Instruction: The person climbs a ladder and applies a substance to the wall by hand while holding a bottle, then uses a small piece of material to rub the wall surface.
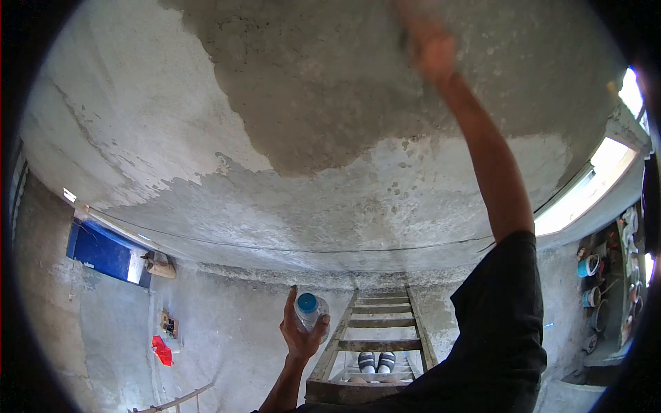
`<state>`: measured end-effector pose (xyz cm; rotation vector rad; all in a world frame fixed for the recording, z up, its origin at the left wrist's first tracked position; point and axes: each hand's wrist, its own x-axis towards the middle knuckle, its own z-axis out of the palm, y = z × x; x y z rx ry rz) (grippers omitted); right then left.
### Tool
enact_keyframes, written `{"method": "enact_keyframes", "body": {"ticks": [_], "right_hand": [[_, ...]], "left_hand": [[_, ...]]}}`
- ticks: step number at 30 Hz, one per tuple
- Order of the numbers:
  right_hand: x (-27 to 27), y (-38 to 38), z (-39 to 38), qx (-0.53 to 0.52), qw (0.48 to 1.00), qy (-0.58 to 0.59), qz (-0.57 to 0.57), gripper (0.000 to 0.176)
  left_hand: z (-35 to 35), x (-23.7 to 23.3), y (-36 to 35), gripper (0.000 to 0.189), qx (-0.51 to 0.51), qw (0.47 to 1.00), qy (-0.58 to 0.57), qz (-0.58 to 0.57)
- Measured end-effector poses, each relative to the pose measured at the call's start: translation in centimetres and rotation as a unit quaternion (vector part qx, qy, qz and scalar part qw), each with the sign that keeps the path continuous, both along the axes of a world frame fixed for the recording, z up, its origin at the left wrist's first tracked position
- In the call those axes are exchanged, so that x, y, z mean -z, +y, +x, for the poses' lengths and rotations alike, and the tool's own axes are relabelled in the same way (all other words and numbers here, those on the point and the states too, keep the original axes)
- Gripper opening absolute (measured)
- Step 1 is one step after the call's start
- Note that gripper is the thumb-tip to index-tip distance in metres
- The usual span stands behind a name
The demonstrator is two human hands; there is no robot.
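Observation:
My left hand (300, 340) is wrapped round a clear plastic bottle (309, 318) with a blue cap, held low in front of me. My right hand (431, 54) is stretched far up at the top of the view, over a darker, damp-looking patch (296, 103) of the grey wall (282, 213). Motion smears its fingers, so whether it holds anything cannot be made out. Around the dark patch the wall is paler and rough, with small dark spots near the patch's lower edge.
A wooden ladder (381, 322) stands beneath me; striped sandals (376, 362) show through its rungs. At left are a blue panel (103, 249), a red cloth or bag (162, 351) and a rail (180, 399). At right are a bright window opening (589, 187) and several buckets (590, 266).

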<state>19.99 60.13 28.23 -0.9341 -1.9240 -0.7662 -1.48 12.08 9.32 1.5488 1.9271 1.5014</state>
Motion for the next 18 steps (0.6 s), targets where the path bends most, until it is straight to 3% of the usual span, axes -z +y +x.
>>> {"method": "enact_keyframes", "body": {"ticks": [1, 2, 3, 4, 5, 7, 9, 11, 12, 14, 16, 17, 18], "right_hand": [[3.5, -0.1, -2.1, 0.14, 0.947, -0.215, 0.193, 0.045], [6.7, -1.8, -3.5, 0.266, 0.792, -0.409, 0.366, 0.042], [9.2, -4.2, -3.0, 0.022, 0.908, -0.399, 0.126, 0.045], [10.3, -5.5, -2.4, -0.225, 0.906, -0.335, -0.126, 0.048], [9.1, -5.7, -2.1, -0.225, 0.906, -0.337, -0.12, 0.048], [5.8, -6.1, -0.8, -0.205, 0.949, -0.233, 0.047, 0.047], [-1.5, -5.8, 1.0, -0.169, 0.981, -0.022, 0.089, 0.049], [-6.5, -1.5, 3.9, -0.059, 0.978, 0.113, 0.165, 0.063], [-8.4, -4.2, 3.0, -0.057, 0.978, 0.112, 0.167, 0.063], [-11.3, -11.0, -0.8, -0.173, 0.929, 0.327, -0.003, 0.046], [-2.5, -1.1, -1.9, -0.036, 0.994, 0.053, 0.087, 0.068], [0.7, -2.6, -3.6, 0.039, 0.977, -0.123, 0.169, 0.064], [6.3, -0.5, -5.5, 0.114, 0.924, -0.272, 0.244, 0.058]], "left_hand": [[0.1, -0.1, 0.0, 0.08, 0.002, 1.0, -0.015, -0.015], [0.3, -0.1, 0.0, 0.08, 0.004, 0.999, -0.034, -0.03], [0.1, 0.3, -0.2, 0.08, 0.006, 0.999, -0.033, -0.029], [-0.4, 1.0, -0.3, 0.08, 0.016, 1.0, -0.002, -0.011], [-0.6, 1.3, -0.3, 0.08, 0.024, 0.999, 0.028, 0.008], [-0.5, 0.7, -0.6, 0.08, 0.011, 1.0, 0.004, -0.008], [0.1, 0.1, -0.9, 0.081, -0.004, 0.998, -0.048, -0.037], [0.0, 0.3, -0.9, 0.081, -0.006, 0.999, -0.022, -0.026], [-0.1, 0.5, -0.8, 0.08, -0.008, 1.0, 0.003, -0.014], [-0.4, 1.6, -0.9, 0.08, -0.002, 1.0, 0.005, -0.009], [-0.5, 1.4, -0.8, 0.08, 0.003, 1.0, 0.007, 0.0], [0.1, 0.7, -0.8, 0.08, -0.002, 0.999, -0.044, -0.019], [0.6, 0.2, -0.6, 0.08, -0.003, 0.995, -0.096, -0.036]]}}
